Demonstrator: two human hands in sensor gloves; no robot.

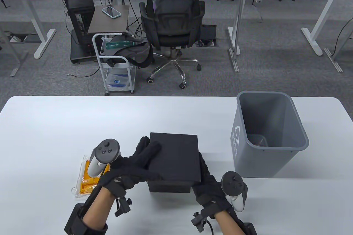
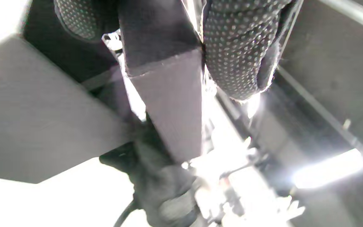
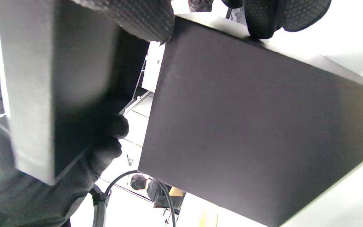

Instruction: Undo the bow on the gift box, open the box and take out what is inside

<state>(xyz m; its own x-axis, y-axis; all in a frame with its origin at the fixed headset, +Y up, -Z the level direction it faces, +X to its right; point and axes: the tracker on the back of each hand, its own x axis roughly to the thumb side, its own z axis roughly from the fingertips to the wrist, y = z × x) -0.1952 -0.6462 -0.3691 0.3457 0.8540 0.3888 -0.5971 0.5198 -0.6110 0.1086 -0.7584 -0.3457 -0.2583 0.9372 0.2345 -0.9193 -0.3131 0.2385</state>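
**Lid coming off the gift box**

Your left hand (image 1: 138, 160) and right hand (image 1: 209, 180) both have hold of the black lid (image 1: 174, 157), which sits tilted above the box base (image 1: 169, 186) near the six o'clock edge of the worktop (image 1: 55, 124). The left grip is curled over the lid's nine o'clock edge, fingers spread on top and the thumb underneath. The right grip wraps the lid's four o'clock corner, with the fingers mostly hidden behind it. No ribbon or bow shows on the box, so the untying looks done and the opening step is in hand.

The right wrist view shows a gap between lid and base, so the lid seems clear of the base, at least on that side. What lies inside the base is hidden by the lid.

A clear packet with orange contents (image 1: 87, 175) lies at about nine o'clock from the box, partly under your left wrist. A grey bin (image 1: 270, 135) stands at about two o'clock.

Next, carry the lid off to a bare stretch of worktop, set it down, and free one hand to reach into the base while the other steadies it.
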